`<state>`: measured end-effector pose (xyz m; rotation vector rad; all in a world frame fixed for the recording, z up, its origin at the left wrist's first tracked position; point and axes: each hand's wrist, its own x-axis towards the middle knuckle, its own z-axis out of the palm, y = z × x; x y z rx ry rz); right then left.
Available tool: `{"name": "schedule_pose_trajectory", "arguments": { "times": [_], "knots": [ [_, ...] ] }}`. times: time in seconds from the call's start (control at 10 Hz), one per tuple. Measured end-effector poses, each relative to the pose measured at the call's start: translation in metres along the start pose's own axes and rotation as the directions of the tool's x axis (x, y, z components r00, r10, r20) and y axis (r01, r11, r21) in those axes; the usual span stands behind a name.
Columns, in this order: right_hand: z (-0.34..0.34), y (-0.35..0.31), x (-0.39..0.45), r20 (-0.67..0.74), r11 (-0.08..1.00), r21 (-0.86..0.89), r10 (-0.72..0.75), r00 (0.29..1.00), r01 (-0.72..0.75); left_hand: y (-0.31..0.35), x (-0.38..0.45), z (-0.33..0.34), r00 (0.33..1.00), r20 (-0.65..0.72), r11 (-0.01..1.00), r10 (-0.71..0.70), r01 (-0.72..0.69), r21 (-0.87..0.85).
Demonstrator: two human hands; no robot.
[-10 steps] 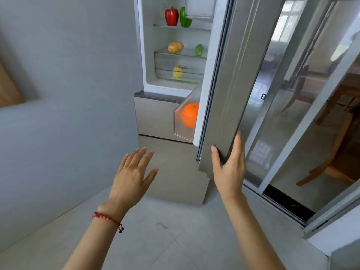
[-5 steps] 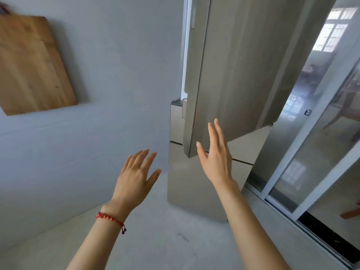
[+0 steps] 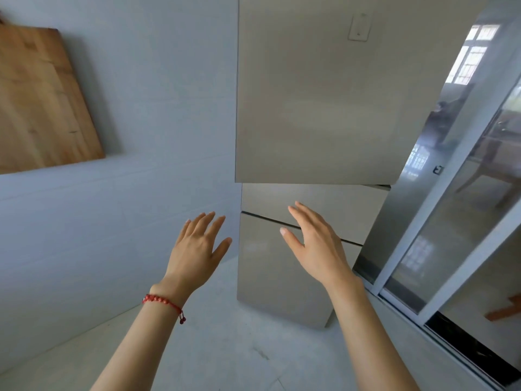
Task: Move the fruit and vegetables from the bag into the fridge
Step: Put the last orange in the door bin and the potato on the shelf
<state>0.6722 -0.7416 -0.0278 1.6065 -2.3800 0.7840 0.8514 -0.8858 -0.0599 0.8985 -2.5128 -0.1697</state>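
Fridge (image 3: 318,103) stands shut: upper door flush, two drawer fronts (image 3: 282,263) below it also closed, so no produce is visible from here; any fruit and vegetables would be behind the door, cannot confirm. No bag in view either, so whether it holds anything more cannot be told. Judgement: closed door plus both hands free suggests the loading is finished or nearly so; what remains, if anything, would be a check of the bag. Left hand (image 3: 197,246) raised in front of the wall, fingers straight and slightly spread, holding nothing; red bead bracelet (image 3: 163,301) on that wrist. Right hand (image 3: 315,244) likewise flat and empty, fingers together, hovering before the drawer fronts, touching or just clear of them, cannot tell which. Room: pale tiled floor (image 3: 225,348), grey-white wall (image 3: 141,207) to the left with a wooden board (image 3: 42,103) against it. Right of the fridge, sliding glass door (image 3: 465,221) in a light frame, reflecting windows; wooden furniture beyond the glass
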Motion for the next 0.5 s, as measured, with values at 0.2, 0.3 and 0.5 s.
{"name": "schedule_pose_trajectory", "arguments": {
  "times": [0.2, 0.3, 0.5],
  "knots": [
    [0.003, 0.002, 0.004, 0.123, 0.993, -0.113, 0.059, 0.991, -0.045, 0.002, 0.007, 0.006, 1.000, 0.023, 1.000, 0.005, -0.005, -0.023],
    [0.003, -0.002, 0.005, 0.150, 0.989, -0.135, 0.082, 0.985, -0.061, 0.001, 0.008, 0.004, 1.000, 0.025, 0.999, 0.003, -0.002, -0.034],
    [0.013, -0.015, 0.013, 0.160, 0.989, -0.128, 0.091, 0.983, -0.070, -0.016, 0.011, 0.002, 1.000, 0.016, 0.999, -0.009, 0.009, -0.034]
  ]
}}
